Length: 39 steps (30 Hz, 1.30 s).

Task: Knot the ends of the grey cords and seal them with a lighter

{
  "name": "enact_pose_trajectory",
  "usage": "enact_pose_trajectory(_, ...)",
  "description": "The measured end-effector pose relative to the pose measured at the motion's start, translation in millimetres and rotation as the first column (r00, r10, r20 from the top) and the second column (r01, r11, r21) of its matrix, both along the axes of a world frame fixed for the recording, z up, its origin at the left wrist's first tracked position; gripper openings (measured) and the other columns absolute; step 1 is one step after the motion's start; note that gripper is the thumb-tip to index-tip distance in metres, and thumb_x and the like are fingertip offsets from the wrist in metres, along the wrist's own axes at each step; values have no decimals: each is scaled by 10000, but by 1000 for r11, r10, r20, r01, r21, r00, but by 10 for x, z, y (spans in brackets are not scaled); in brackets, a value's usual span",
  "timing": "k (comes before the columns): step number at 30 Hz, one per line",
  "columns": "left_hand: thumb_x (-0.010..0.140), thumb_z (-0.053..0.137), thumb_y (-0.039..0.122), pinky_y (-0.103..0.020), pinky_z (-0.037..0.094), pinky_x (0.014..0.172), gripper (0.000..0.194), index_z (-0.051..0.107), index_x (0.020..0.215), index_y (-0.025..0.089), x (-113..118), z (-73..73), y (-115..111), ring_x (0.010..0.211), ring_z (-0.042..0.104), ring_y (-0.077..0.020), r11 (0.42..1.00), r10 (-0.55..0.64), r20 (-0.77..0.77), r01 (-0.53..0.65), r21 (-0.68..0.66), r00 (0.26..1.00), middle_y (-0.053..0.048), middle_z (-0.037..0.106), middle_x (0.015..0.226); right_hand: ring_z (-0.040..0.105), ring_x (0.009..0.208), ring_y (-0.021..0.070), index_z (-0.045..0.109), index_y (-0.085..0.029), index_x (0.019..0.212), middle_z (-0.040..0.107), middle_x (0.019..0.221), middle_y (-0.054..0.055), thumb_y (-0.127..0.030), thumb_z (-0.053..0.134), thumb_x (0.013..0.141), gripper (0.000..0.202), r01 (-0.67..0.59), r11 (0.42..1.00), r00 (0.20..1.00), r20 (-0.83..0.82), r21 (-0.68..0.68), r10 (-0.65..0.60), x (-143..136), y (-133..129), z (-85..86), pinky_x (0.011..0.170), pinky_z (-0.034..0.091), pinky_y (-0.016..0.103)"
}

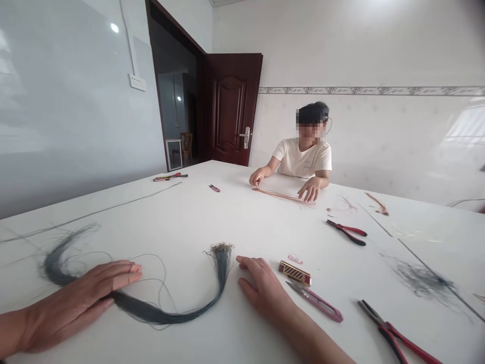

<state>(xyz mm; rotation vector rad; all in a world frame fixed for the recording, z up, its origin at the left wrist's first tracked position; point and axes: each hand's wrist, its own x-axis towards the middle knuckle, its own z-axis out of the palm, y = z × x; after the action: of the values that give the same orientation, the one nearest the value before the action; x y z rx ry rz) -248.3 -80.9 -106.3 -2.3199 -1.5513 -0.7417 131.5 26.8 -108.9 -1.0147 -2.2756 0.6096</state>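
A curved bundle of thin dark grey-green line (166, 317) lies on the white table (159, 222), with small brownish hook-like ends (222, 247) clustered at its upper right tip. Across its left part rests my left hand (83, 290), fingers stretched out flat and covering some of the strands. Loose strands fan out beyond that hand to the left. My right hand (261, 283) rests on the table just right of the hooked end, apart from it, thumb and index finger spread with nothing between them. Beside its wrist lie thread snips (318, 302) and a gold-and-dark-red lighter-like case (295, 273).
Red-handled pliers (394, 333) lie front right, and another pair of pliers (346, 232) farther back. A tangle of line (424, 278) sits at the right. Across the table, a person (303, 156) handles a reddish strand bundle (282, 194). Small snips (214, 188) lie mid-table.
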Motion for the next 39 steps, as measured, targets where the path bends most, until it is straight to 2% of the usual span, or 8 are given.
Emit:
enact_pose_trajectory(4, 926, 326, 197, -328, 422, 1001, 442, 489, 1269, 424, 36, 95, -61, 1177, 504, -154, 997, -15, -11, 14, -70, 1000, 94, 570, 1286, 548, 1074, 234, 521, -145, 1247, 630, 1135, 115, -123, 475, 829, 420, 2, 1000, 1000, -11, 1, -2, -1, -20, -5, 951, 439, 411)
enact_pose_trajectory(15, 872, 401, 218, -344, 440, 981, 461, 454, 1301, 378, -37, 96, -80, 1160, 510, -204, 994, -65, 40, 68, -85, 997, 17, 590, 1242, 580, 1062, 219, 554, -145, 1210, 640, 1107, 112, -145, 469, 838, 382, 37, 999, 999, 17, 11, -37, -19, -48, -11, 935, 471, 383)
enact_pose_trajectory(19, 858, 461, 174, -314, 447, 967, 478, 443, 1314, 317, -101, 182, -58, 1123, 535, -194, 986, -113, -110, 98, -133, 988, 1, 598, 1217, 577, 1073, 223, 550, -138, 1212, 636, 1120, 121, -166, 465, 842, 380, 39, 999, 999, 32, -1, -39, -6, -28, -35, 949, 462, 395)
enact_pose_trajectory(23, 887, 393, 102, -308, 451, 952, 512, 356, 1373, 258, -106, 261, -12, 1073, 566, -171, 939, -189, -215, 112, -325, 958, 12, 648, 1103, 564, 1085, 228, 545, -150, 1214, 632, 1132, 112, -191, 461, 846, 379, 54, 998, 998, 37, -36, -53, 21, -14, -46, 965, 443, 417)
enact_pose_trajectory(28, 903, 376, 136, -265, 439, 927, 403, 530, 1246, 280, -80, 254, -9, 1041, 567, -155, 897, -138, -235, 21, -442, 962, 8, 670, 1022, 557, 1097, 226, 534, -199, 1232, 623, 1152, 87, -239, 462, 858, 383, 77, 993, 996, 50, -85, -72, 51, -23, -37, 942, 458, 404)
enact_pose_trajectory(32, 916, 350, 157, -243, 457, 879, 399, 507, 1270, 252, -59, 273, -40, 923, 594, -135, 888, -82, -188, -14, -460, 979, 3, 666, 995, 556, 1097, 225, 536, -198, 1224, 626, 1143, 84, -251, 458, 858, 378, 85, 992, 995, 56, -90, -81, 50, -28, -31, 947, 452, 397)
enact_pose_trajectory(36, 919, 312, 145, -250, 473, 817, 405, 523, 1251, 241, -6, 305, -89, 870, 589, -139, 900, -33, -183, -50, -434, 983, 3, 660, 928, 559, 1096, 226, 538, -183, 1216, 629, 1136, 90, -252, 453, 853, 380, 83, 992, 996, 50, -93, -79, 43, -32, -30, 954, 447, 396)
enact_pose_trajectory(39, 893, 357, 147, -247, 483, 793, 393, 566, 1189, 299, 6, 271, -177, 812, 589, -128, 946, 34, -164, -84, -313, 986, 35, 657, 861, 559, 1099, 220, 528, -178, 1232, 623, 1145, 91, -262, 445, 856, 395, 78, 992, 997, 34, -103, -74, 43, -29, -43, 959, 446, 394)
